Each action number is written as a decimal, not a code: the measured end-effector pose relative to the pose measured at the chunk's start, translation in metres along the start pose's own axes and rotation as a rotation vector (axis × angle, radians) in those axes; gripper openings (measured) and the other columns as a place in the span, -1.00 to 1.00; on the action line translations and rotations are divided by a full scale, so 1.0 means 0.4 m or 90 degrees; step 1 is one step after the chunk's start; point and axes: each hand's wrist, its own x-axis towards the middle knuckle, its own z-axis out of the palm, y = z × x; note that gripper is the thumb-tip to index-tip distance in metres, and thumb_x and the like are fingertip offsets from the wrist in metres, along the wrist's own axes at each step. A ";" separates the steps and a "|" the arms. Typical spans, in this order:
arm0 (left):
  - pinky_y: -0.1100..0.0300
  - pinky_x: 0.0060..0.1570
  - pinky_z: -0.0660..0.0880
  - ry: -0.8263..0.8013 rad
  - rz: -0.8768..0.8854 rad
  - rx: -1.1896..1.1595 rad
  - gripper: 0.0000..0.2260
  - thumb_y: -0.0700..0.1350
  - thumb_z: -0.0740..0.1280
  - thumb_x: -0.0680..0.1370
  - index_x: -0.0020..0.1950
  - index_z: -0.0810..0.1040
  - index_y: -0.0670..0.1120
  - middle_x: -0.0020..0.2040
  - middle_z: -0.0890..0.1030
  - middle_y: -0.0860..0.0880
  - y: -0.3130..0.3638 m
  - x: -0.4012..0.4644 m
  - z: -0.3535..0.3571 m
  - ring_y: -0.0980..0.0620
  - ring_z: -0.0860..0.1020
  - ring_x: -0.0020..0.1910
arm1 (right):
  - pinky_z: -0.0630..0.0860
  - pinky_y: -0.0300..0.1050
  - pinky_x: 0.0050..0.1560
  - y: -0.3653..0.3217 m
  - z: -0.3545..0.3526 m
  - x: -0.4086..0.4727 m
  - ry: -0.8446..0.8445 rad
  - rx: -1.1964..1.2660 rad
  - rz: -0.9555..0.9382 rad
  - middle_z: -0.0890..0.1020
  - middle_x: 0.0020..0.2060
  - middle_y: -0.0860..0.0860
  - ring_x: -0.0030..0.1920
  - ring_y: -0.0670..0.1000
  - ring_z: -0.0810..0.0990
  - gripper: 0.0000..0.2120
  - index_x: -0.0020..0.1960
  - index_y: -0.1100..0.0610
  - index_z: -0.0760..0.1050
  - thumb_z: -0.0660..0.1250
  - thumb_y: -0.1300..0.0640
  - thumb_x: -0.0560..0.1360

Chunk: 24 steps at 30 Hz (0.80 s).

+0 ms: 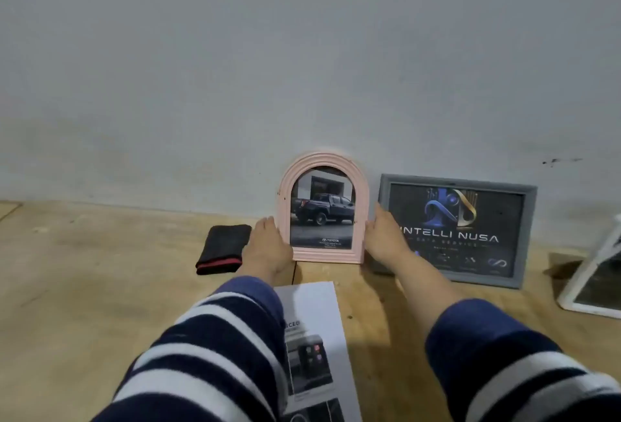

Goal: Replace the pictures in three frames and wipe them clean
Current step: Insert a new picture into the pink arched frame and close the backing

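A pink arched frame (323, 166) with a truck picture stands upright against the wall. My left hand (267, 246) rests flat against its left edge and my right hand (384, 236) against its right edge, holding it between them. To its right a grey rectangular frame (527, 230) with a dark logo picture leans on the wall. A white frame (581, 290) lies tilted at the far right, partly out of view. A folded black cloth with a red edge (223, 246) lies left of the pink frame. A printed sheet (316, 347) lies on the table between my forearms.
The wooden table (84, 287) runs up to a plain grey wall (302, 68). My striped sleeves cover the near part of the table.
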 end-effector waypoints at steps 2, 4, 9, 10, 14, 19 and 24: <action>0.00 0.27 0.39 0.001 -0.038 -0.098 -0.45 -0.18 0.36 0.53 0.46 0.22 -0.15 0.40 0.34 -0.16 0.008 0.028 0.018 -0.16 0.37 0.35 | 0.38 0.05 0.33 0.008 0.007 0.040 0.019 0.023 -0.007 0.40 0.37 0.16 0.30 0.17 0.43 -0.57 0.48 0.16 0.22 0.08 0.21 0.61; 0.04 0.20 0.43 0.005 -0.074 -0.140 -0.46 -0.22 0.37 0.51 0.44 0.24 -0.16 0.33 0.40 -0.17 0.014 0.053 0.033 -0.18 0.42 0.30 | 0.28 0.02 0.42 0.007 0.021 0.066 0.009 0.021 0.007 0.28 0.46 0.14 0.40 0.16 0.33 -0.50 0.54 0.18 0.11 0.07 0.26 0.62; 0.03 0.01 0.57 0.003 -0.137 -0.241 -0.62 -0.20 0.37 0.41 0.21 0.41 -0.16 0.06 0.56 -0.15 0.026 0.099 0.067 -0.11 0.56 0.02 | 0.35 0.14 0.38 0.005 0.049 0.110 0.009 0.069 0.053 0.24 0.48 0.09 0.40 0.17 0.36 -0.37 0.58 0.05 -0.05 0.10 0.32 0.60; 0.01 -0.01 0.59 0.006 -0.147 -0.257 -0.62 -0.18 0.36 0.39 0.18 0.42 -0.16 0.03 0.57 -0.16 0.020 0.111 0.077 -0.10 0.57 -0.01 | 0.37 0.16 0.37 0.008 0.057 0.124 0.015 0.082 0.068 0.26 0.48 0.09 0.39 0.17 0.37 -0.37 0.57 0.04 -0.05 0.11 0.32 0.59; 0.08 -0.09 0.54 0.024 -0.183 -0.328 -0.70 -0.24 0.32 0.46 0.17 0.40 -0.17 0.00 0.56 -0.15 0.044 0.097 0.078 -0.08 0.55 -0.05 | 0.49 0.15 0.24 0.007 0.067 0.139 0.037 0.118 0.087 0.42 0.34 0.13 0.23 0.17 0.49 -0.49 0.50 0.11 0.18 0.13 0.32 0.57; 0.08 -0.01 0.46 0.047 -0.228 -0.416 -0.75 -0.21 0.26 0.51 0.18 0.40 -0.16 -0.01 0.52 -0.12 0.069 0.058 0.047 -0.10 0.50 -0.02 | 0.44 0.03 0.23 -0.026 0.031 0.124 0.086 0.165 0.052 0.44 0.31 0.11 0.21 0.17 0.50 -0.63 0.42 0.15 0.33 0.08 0.28 0.63; 0.05 0.01 0.46 0.037 -0.212 -0.461 -0.81 -0.19 0.21 0.54 0.14 0.44 -0.15 0.04 0.53 -0.13 0.065 -0.002 0.022 -0.08 0.49 -0.01 | 0.36 -0.11 0.14 -0.056 -0.038 0.054 0.075 0.227 0.022 0.49 0.29 0.09 0.17 0.08 0.48 -0.65 0.40 0.14 0.37 0.05 0.23 0.65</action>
